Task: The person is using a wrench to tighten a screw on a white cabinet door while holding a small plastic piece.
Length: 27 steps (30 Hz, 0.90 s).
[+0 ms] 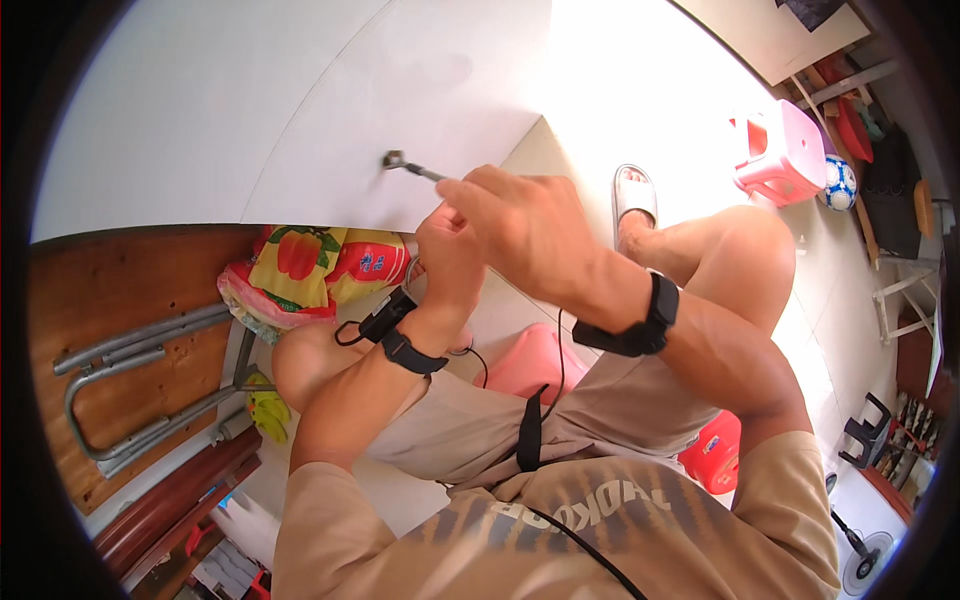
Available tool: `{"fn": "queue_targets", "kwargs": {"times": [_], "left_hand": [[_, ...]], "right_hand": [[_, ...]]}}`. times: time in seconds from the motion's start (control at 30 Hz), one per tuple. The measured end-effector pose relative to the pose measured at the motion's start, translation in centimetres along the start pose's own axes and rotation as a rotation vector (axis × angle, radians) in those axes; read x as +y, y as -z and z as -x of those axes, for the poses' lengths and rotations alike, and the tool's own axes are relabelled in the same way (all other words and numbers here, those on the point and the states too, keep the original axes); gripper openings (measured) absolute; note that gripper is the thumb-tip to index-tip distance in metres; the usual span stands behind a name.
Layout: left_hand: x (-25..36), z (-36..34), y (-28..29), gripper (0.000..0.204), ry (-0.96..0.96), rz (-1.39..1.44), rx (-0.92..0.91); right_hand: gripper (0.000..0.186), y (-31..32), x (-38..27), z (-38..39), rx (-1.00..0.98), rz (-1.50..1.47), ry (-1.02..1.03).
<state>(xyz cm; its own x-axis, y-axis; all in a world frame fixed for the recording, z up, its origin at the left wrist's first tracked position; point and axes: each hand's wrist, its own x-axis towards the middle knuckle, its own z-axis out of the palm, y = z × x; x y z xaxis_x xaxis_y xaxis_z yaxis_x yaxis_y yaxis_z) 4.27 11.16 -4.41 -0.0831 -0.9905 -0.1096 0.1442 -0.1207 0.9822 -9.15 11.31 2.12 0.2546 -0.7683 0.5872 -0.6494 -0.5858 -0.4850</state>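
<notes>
My right hand (525, 225) is closed around a slim tool with a dark and silvery shaft (425, 174). Its handle is hidden inside the fist. The shaft points up and left to a small dark metal piece (393, 160) against the white panel (320, 120); I cannot tell whether that piece is the tool's head or a fitting on the panel. Just below and left of the right hand, my left hand (448, 248) has its fingers curled in. The two hands touch or overlap, and what the left one holds, if anything, is hidden.
Under the panel's near edge lie colourful plastic bags (310, 270) and a grey metal folding frame (140, 350). A pink stool (785, 155) and a blue-white ball (838, 183) stand at the right. Another pink seat (525, 365) is beneath me. Dark cables hang by my wrists.
</notes>
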Motion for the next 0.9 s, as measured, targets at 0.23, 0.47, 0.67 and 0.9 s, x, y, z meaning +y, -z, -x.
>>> {"fn": "queue_targets", "kwargs": {"times": [0.23, 0.47, 0.67, 0.9], "left_hand": [[1.5, -0.1, -1.1, 0.021, 0.177, -0.049, 0.004], [1.7, 0.4, -1.0, 0.023, 0.216, -0.030, 0.003], [2.3, 0.3, -1.1, 0.025, 0.265, -0.015, 0.009], [3.1, 0.7, -1.7, 0.028, 0.318, 0.021, -0.007]], "right_hand": [[0.038, 0.7, -1.8, -0.3, 0.134, -0.089, 0.131], [0.045, 1.0, -2.5, -0.5, 0.166, -0.118, 0.114], [0.038, 1.0, -1.1, -0.4, 0.001, -0.162, 0.002], [0.054, 1.3, -2.9, -0.6, 0.022, -0.148, 0.059]]}}
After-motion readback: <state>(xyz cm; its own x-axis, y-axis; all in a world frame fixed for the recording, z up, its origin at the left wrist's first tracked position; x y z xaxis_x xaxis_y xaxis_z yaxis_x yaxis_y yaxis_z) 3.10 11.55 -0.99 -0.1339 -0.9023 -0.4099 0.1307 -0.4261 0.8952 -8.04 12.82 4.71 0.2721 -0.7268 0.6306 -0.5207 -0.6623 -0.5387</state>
